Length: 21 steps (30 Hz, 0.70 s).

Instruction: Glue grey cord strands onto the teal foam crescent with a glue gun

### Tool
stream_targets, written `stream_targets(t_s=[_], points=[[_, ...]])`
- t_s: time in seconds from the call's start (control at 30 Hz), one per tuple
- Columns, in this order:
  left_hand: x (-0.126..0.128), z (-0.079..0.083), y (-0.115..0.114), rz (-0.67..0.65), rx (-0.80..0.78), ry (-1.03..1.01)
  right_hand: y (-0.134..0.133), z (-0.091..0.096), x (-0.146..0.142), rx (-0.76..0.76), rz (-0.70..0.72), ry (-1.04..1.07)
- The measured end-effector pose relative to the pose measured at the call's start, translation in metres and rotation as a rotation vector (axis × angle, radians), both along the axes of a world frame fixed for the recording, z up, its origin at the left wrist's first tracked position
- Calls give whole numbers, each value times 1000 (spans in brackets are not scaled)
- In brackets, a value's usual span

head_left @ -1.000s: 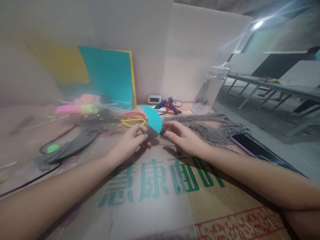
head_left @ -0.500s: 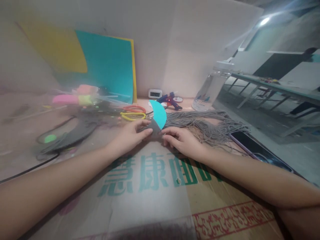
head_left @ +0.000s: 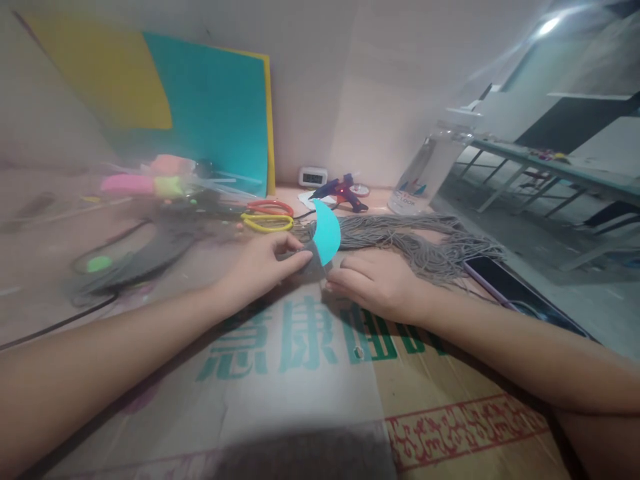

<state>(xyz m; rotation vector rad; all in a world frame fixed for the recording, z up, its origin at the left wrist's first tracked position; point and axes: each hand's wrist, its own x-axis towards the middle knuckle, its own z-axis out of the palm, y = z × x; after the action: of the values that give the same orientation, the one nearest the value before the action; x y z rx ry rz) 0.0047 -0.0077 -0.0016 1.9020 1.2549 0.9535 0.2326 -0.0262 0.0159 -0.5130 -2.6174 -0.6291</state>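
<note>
Between thumb and fingers, my left hand point(head_left: 273, 263) grips a small flat piece with a grey lower part and a turquoise rounded part point(head_left: 327, 233) standing up from it. My right hand point(head_left: 377, 283) is at the lower right edge of this piece, its thumb and fingers pressed together. Whatever lies between those fingertips is hidden. Just behind the hands, a bundle of grey cord point(head_left: 400, 233) spreads to the right. Beyond the left fingers are the red and yellow handles of scissors point(head_left: 270, 217).
A glue gun point(head_left: 345, 190) with a red light lies near a small digital clock point(head_left: 313, 177). A clear bottle point(head_left: 425, 167) and a phone point(head_left: 520, 293) are on the right. Turquoise and yellow sheets point(head_left: 215, 107) lean at the back left. Printed cardboard point(head_left: 300, 407) covers the front.
The turquoise and grey piece has turned, so its turquoise part looks narrower and more upright. My right hand has rolled over, showing more of its back. The whole view has shifted slightly.
</note>
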Motion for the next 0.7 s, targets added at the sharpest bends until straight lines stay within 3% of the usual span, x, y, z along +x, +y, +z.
stream_targets(t_s=[0.13, 0.27, 0.5, 0.7], points=[[1, 2, -2, -43, 41, 42, -5, 13, -2, -85, -49, -113], [2, 3, -6, -118, 50, 62, -6, 23, 1, -124, -87, -88], [3, -1, -8, -237, 19, 49, 2, 21, 4, -129, -155, 66], [3, -1, -6, -275, 29, 76, 4, 21, 4, -69, -183, 55]])
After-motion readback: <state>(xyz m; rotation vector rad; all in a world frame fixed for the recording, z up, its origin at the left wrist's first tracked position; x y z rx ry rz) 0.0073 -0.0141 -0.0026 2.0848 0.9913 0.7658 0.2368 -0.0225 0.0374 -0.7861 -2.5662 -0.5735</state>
